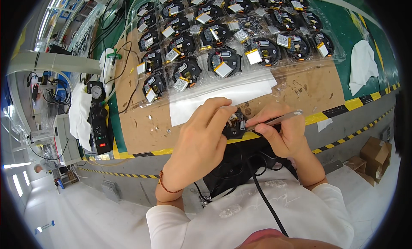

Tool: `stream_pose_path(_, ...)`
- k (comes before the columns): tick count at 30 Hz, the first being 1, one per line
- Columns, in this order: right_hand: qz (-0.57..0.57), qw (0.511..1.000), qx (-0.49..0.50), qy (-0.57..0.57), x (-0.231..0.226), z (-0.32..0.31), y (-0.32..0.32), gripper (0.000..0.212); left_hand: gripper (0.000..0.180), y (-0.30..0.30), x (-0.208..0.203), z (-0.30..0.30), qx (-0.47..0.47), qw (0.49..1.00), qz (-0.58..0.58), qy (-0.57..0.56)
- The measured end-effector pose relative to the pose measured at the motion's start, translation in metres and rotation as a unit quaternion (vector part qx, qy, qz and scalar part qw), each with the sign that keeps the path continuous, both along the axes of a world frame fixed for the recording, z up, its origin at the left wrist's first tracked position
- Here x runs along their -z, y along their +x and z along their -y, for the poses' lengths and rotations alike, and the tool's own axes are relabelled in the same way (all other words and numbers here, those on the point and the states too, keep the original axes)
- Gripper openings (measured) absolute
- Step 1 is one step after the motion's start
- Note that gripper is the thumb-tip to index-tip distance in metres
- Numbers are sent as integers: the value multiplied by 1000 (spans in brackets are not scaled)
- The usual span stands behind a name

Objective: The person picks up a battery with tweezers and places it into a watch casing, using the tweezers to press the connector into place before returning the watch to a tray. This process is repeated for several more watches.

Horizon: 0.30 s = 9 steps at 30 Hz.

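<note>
My left hand [198, 139] is closed around the left side of a small black round electronic housing [234, 129], near the table's front edge. Its curled fingers cover part of the housing's inside, where a small circuit board shows. My right hand [286, 132] grips metal tweezers [285, 117]. Their tip is close to the right side of the housing; whether it touches cannot be made out. Beyond the hands stands a clear plastic tray [274, 65] with several similar black housings, such as one housing [225, 60] with a silver battery [223, 70] on it.
A white sheet [182, 111] lies on the brown board [319, 83] under the tray. At the left stands a black control box [99, 128] with a knob. A white cloth [362, 64] lies at the right. Striped tape [319, 117] marks the table edge; cardboard boxes [375, 156] sit below.
</note>
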State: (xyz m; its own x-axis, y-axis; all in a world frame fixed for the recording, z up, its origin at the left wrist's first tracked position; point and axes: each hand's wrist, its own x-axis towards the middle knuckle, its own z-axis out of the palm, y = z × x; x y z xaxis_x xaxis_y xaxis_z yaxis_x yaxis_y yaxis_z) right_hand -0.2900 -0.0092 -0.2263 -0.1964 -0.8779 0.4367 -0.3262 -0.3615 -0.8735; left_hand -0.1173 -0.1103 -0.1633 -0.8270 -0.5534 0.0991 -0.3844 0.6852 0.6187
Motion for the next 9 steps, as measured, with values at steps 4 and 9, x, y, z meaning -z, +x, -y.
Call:
stream_pose_path(4,36,999,-9,-1,0,0,2,11,36,-6,-1,-1,0,999,-22,-30)
stream_pose_path(9,56,998,-4,-10,0,0,2,15,37,-4,9,2,40,994,27,-93)
